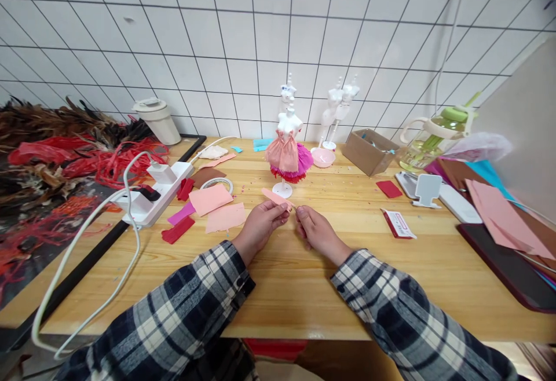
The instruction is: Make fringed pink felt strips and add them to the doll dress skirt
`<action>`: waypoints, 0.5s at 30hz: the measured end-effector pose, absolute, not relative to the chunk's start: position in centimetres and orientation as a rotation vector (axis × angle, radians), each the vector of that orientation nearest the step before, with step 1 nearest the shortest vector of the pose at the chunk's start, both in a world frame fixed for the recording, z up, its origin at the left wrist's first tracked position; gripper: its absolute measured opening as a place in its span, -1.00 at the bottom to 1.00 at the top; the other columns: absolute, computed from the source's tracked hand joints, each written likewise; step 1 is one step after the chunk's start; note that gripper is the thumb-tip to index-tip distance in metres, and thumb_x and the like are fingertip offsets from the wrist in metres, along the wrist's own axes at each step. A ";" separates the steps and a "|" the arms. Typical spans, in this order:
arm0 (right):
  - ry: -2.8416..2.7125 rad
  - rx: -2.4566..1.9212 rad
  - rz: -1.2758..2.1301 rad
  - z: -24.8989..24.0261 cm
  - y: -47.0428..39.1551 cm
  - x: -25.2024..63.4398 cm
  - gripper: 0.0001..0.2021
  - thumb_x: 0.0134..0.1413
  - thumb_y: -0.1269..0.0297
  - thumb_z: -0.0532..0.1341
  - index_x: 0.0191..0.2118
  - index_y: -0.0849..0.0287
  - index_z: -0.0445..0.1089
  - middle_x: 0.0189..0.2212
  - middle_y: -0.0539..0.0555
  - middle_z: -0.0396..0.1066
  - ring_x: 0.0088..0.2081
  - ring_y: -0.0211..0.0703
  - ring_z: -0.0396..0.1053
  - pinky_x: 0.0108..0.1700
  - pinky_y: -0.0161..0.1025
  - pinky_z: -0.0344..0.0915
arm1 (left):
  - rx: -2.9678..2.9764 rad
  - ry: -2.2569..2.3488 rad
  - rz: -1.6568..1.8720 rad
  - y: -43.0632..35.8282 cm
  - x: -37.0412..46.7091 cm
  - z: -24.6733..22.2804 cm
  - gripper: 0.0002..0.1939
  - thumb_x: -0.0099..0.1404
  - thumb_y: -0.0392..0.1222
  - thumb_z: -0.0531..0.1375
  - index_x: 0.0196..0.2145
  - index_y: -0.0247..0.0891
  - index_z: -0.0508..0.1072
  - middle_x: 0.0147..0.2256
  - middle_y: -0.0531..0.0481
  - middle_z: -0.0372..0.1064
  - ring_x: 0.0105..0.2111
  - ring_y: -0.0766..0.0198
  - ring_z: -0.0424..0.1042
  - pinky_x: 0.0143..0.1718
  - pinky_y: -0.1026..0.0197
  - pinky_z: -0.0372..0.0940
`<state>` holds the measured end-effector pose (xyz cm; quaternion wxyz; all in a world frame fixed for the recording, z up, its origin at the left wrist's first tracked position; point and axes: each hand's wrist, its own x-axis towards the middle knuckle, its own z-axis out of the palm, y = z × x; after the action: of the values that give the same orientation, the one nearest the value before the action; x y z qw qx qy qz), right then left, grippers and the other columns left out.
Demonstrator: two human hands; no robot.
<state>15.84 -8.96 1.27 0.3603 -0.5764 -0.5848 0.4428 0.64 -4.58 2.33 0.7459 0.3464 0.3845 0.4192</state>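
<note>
- The left hand [263,223] reaches in from the near left, its thumb and bent fingers closed narrowly on a pink strip [274,197].
- The right hand [319,230] comes from the near right, curled, thumb and forefinger pinched together at the strip's right end.
- The strip lies between the hands, slanting from far left to near right, just on the near side of the dress form [284,158].
- Both plaid sleeves [382,294] angle inward across the near edge of the wooden table [299,294].
- Bare wood runs between the forearms to that edge, and between the right hand and a red-and-white packet [398,223] farther right.
- Left of the left hand, pink paper pieces [211,199] sit near, with a white power strip [160,196] beyond; room is tighter there.
</note>
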 end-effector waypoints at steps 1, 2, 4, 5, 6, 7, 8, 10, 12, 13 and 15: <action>-1.490 -1.479 1.144 1.1 -8.9 15.7 -0.55 0.22 -0.19 -0.17 -0.41 0.08 0.10 -0.64 -0.12 0.16 -0.73 -0.33 0.13 -0.71 -0.36 0.11 | 0.759 0.839 0.917 -4.6 0.6 2.3 -0.72 -0.01 -0.18 0.40 -0.38 -0.38 0.49 -0.41 -0.01 0.41 -0.40 0.41 0.38 -0.27 0.32 0.26; -1.473 -1.474 1.143 1.0 -8.9 15.7 -0.54 0.22 -0.20 -0.17 -0.41 0.08 0.10 -0.65 -0.12 0.15 -0.74 -0.33 0.13 -0.71 -0.36 0.11 | 0.760 0.838 0.916 -4.6 0.6 2.3 -0.72 -0.01 -0.18 0.40 -0.36 -0.38 0.49 -0.41 -0.01 0.41 -0.40 0.41 0.38 -0.26 0.32 0.26; -1.440 -1.471 1.140 0.9 -8.8 15.6 -0.54 0.21 -0.21 -0.17 -0.41 0.08 0.11 -0.66 -0.13 0.14 -0.75 -0.34 0.12 -0.73 -0.36 0.10 | 0.763 0.833 0.914 -4.6 0.6 2.3 -0.71 -0.01 -0.18 0.40 -0.35 -0.38 0.50 -0.40 -0.01 0.41 -0.39 0.41 0.38 -0.26 0.32 0.26; -1.429 -1.471 1.138 0.8 -8.8 15.6 -0.53 0.20 -0.22 -0.17 -0.41 0.08 0.11 -0.67 -0.13 0.14 -0.75 -0.34 0.11 -0.73 -0.36 0.09 | 0.763 0.830 0.914 -4.6 0.6 2.3 -0.71 -0.01 -0.18 0.39 -0.34 -0.38 0.50 -0.39 -0.01 0.42 -0.39 0.41 0.37 -0.26 0.32 0.26; -1.426 -1.472 1.137 0.8 -8.8 15.5 -0.53 0.20 -0.22 -0.17 -0.41 0.08 0.11 -0.67 -0.13 0.14 -0.75 -0.34 0.11 -0.73 -0.37 0.08 | 0.762 0.827 0.915 -4.6 0.6 2.3 -0.71 -0.01 -0.17 0.39 -0.34 -0.37 0.50 -0.39 -0.01 0.41 -0.39 0.42 0.37 -0.26 0.32 0.26; -1.429 -1.471 1.137 0.7 -8.7 15.5 -0.53 0.20 -0.22 -0.17 -0.41 0.08 0.11 -0.68 -0.13 0.14 -0.75 -0.34 0.10 -0.73 -0.37 0.07 | 0.759 0.827 0.917 -4.6 0.6 2.2 -0.72 0.00 -0.16 0.39 -0.35 -0.37 0.50 -0.39 -0.01 0.41 -0.39 0.42 0.37 -0.26 0.32 0.26; -1.435 -1.472 1.135 0.7 -8.7 15.5 -0.53 0.20 -0.22 -0.16 -0.42 0.09 0.11 -0.68 -0.13 0.14 -0.75 -0.34 0.09 -0.73 -0.37 0.07 | 0.756 0.829 0.920 -4.6 0.6 2.2 -0.72 -0.01 -0.16 0.39 -0.36 -0.37 0.50 -0.39 -0.01 0.41 -0.39 0.42 0.37 -0.26 0.32 0.26; -1.451 -1.475 1.124 0.8 -8.7 15.5 -0.53 0.21 -0.21 -0.16 -0.43 0.09 0.10 -0.68 -0.13 0.14 -0.74 -0.35 0.09 -0.72 -0.38 0.07 | 0.760 0.837 0.924 -4.6 0.7 2.2 -0.71 -0.01 -0.14 0.40 -0.38 -0.37 0.48 -0.40 -0.01 0.41 -0.39 0.41 0.37 -0.26 0.31 0.26; -1.463 -1.477 1.107 0.8 -8.7 15.5 -0.53 0.22 -0.19 -0.16 -0.44 0.09 0.10 -0.68 -0.12 0.15 -0.73 -0.36 0.09 -0.70 -0.39 0.09 | 0.775 0.838 0.923 -4.6 0.7 2.2 -0.71 -0.01 -0.14 0.39 -0.38 -0.37 0.48 -0.40 -0.02 0.41 -0.39 0.40 0.38 -0.26 0.31 0.26; -1.464 -1.477 1.100 0.9 -8.7 15.5 -0.53 0.22 -0.19 -0.16 -0.45 0.09 0.10 -0.67 -0.12 0.15 -0.72 -0.35 0.10 -0.70 -0.39 0.09 | 0.783 0.834 0.921 -4.6 0.7 2.2 -0.72 -0.01 -0.14 0.39 -0.39 -0.37 0.48 -0.40 -0.02 0.41 -0.39 0.40 0.38 -0.26 0.31 0.27; -1.460 -1.475 1.097 1.0 -8.8 15.5 -0.53 0.22 -0.19 -0.16 -0.45 0.09 0.10 -0.67 -0.12 0.14 -0.72 -0.35 0.10 -0.70 -0.39 0.09 | 0.786 0.824 0.921 -4.7 0.7 2.1 -0.72 -0.01 -0.14 0.39 -0.38 -0.37 0.48 -0.39 -0.02 0.41 -0.39 0.40 0.38 -0.26 0.32 0.27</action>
<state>15.53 -8.80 0.98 0.3867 -0.5795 -0.5735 0.4309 0.70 -4.65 2.14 0.7437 0.3587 0.3761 0.4205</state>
